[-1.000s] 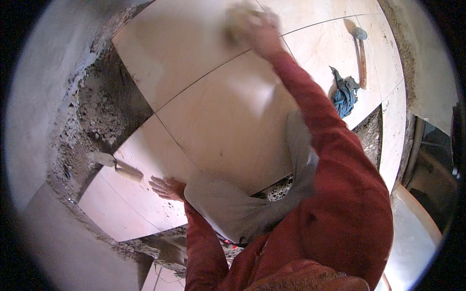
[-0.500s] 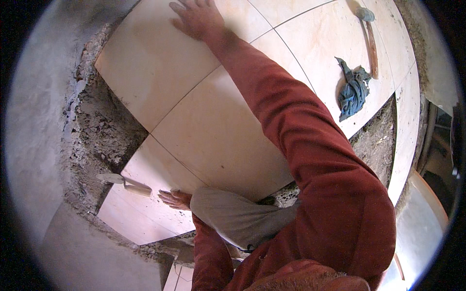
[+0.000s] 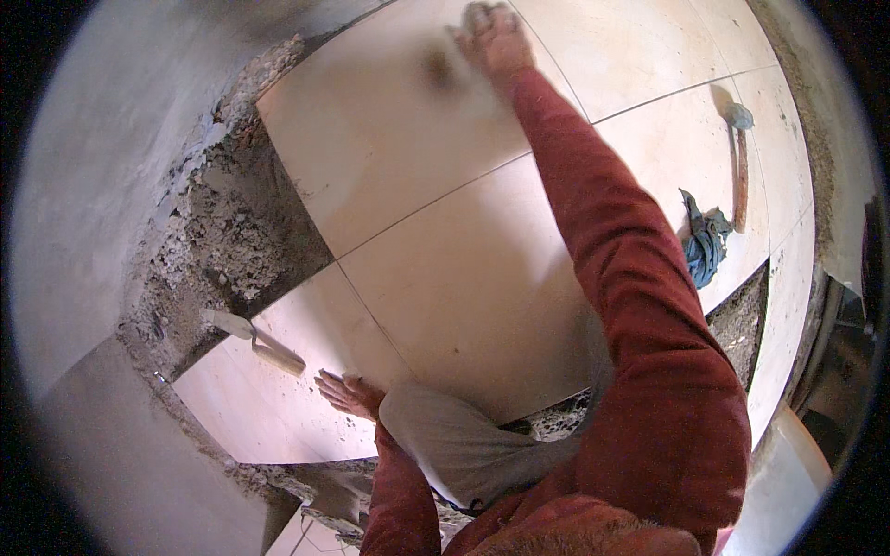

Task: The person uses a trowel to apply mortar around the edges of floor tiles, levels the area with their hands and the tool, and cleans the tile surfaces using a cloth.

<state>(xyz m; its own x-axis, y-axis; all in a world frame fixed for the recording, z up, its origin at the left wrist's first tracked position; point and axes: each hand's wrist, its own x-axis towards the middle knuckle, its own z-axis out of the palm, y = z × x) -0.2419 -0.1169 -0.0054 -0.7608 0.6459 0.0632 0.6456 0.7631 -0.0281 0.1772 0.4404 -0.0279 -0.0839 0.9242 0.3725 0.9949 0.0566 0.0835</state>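
My right hand (image 3: 496,42), fingers spread and slightly blurred, is over the far large cream floor tile (image 3: 389,111). Its dark shadow falls apart from it on the left, so the palm looks raised off the surface. My left hand (image 3: 352,395) lies flat, fingers stretched out, on the near-left tile (image 3: 287,422) beside my bent knee. Just left of its fingertips rests a pointed trowel (image 3: 278,357) with a wooden handle, its blade reaching past the tile's edge. Neither hand holds anything.
At the right, a hammer (image 3: 741,176) with a wooden handle lies near a crumpled blue-grey cloth (image 3: 707,248). Rough bare ground (image 3: 246,227) shows left of the tiles along the grey wall (image 3: 83,213). Another untiled gap (image 3: 739,320) shows at right.
The view has turned, shifting the floor rightward. My right hand has lifted and moved farther across the far tile, its shadow now separate. My left hand stays on its tile.
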